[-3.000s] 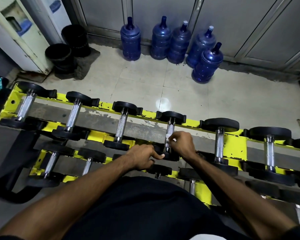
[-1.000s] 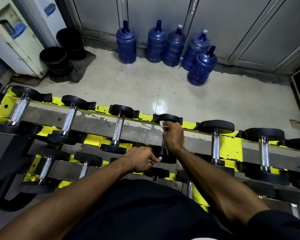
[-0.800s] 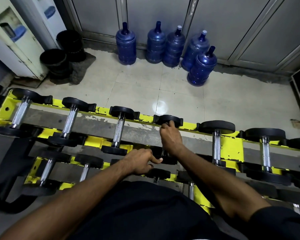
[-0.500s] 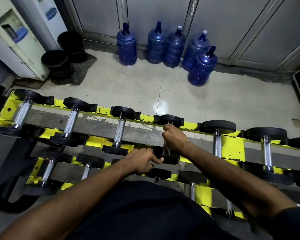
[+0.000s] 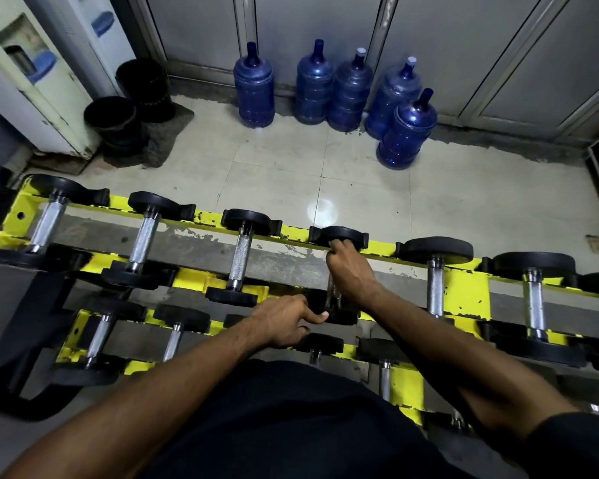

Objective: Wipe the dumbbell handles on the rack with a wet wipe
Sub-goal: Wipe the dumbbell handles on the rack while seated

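Nearest, a dark shirt (image 5: 291,426) along the bottom edge, two bare forearms reaching out over it. Just past that, the lower row of small dumbbells (image 5: 99,337) on a yellow rack (image 5: 464,292), partly covered by the arms. Above that row, the left hand (image 5: 284,321): fingers curled under, thumb stretched to the right and touching the near black end of one dumbbell (image 5: 339,236) on the upper row; cannot tell whether gripping anything. A little farther on, the right hand (image 5: 351,271), wrapped tightly round the far part of that dumbbell's chrome handle (image 5: 333,297), knuckles up against the far black end. Wet wipe hidden from view; cannot tell whether inside the fist. Fourth from the left on the upper row, lying across the two rails, with three more weights (image 5: 239,257) to its left and two to its right. Beyond the rack, pale floor tiles (image 5: 277,174) with one bright spot of reflected light. Farther back, five blue water bottles (image 5: 255,88) standing close together against a grey panelled wall (image 5: 325,19). Off to the far left, two black buckets (image 5: 111,119) on a dark mat, just beside a white water dispenser (image 5: 32,81).
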Available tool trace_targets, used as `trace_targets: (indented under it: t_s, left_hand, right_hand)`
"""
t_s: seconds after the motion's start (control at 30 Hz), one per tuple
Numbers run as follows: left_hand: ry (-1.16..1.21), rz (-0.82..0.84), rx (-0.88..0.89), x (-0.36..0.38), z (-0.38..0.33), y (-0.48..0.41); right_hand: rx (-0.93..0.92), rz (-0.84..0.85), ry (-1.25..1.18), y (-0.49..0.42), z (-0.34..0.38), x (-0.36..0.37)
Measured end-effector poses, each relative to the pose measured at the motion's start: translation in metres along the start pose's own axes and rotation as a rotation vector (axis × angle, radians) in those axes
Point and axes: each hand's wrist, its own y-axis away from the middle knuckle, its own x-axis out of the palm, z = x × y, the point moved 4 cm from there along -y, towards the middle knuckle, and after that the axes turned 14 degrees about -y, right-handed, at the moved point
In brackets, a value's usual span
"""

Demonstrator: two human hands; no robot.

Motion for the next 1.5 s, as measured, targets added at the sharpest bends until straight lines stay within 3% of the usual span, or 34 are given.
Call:
trace_targets:
  t_s: [0.13,0.33,0.47,0.57,0.7,0.77,0.9,1.03,1.23,1.4,1.5]
  left_hand:
    - [-0.007,0.012,0.011,0.0,0.0,0.001]
    - [-0.01,0.007,0.012,-0.001,0.0,0.002]
    - [0.015,0.004,-0.001,-0.001,0.0,0.0]
    - [0.011,-0.008,0.005,-0.001,0.001,-0.001]
    - [0.013,-0.008,0.007,0.0,0.002,-0.002]
    - [0.035,-0.007,-0.001,0.0,0.002,-0.002]
    - [0.187,-0.059,-0.072,-0.006,0.005,-0.008]
    - [0.302,-0.241,-0.187,-0.022,0.009,-0.015]
    - [0.578,-0.456,-0.27,-0.039,0.012,-0.023]
    - [1.059,-0.405,-0.377,-0.032,0.022,-0.031]
    - [1.195,-0.337,-0.4,-0.033,0.023,-0.031]
  right_hand:
    - [-0.199,0.198,0.205,-0.002,0.016,0.011]
    - [-0.07,0.16,0.184,-0.025,0.02,-0.005]
    - [-0.175,0.275,0.156,-0.006,0.033,0.018]
    - [-0.141,0.215,-0.032,0.003,0.027,0.007]
    - [0.168,-0.16,-0.294,0.006,-0.009,-0.006]
    - [0.292,-0.252,-0.491,0.013,-0.022,0.001]
    - [0.284,-0.122,-0.767,0.031,-0.029,0.018]
    - [0.398,-0.215,-1.125,0.043,-0.034,0.018]
    - [0.246,-0.245,-1.408,0.046,-0.02,0.005]
    - [0.377,-0.303,-1.708,0.043,-0.022,0.007]
    - [0.439,-0.329,-1.816,0.041,-0.021,0.009]
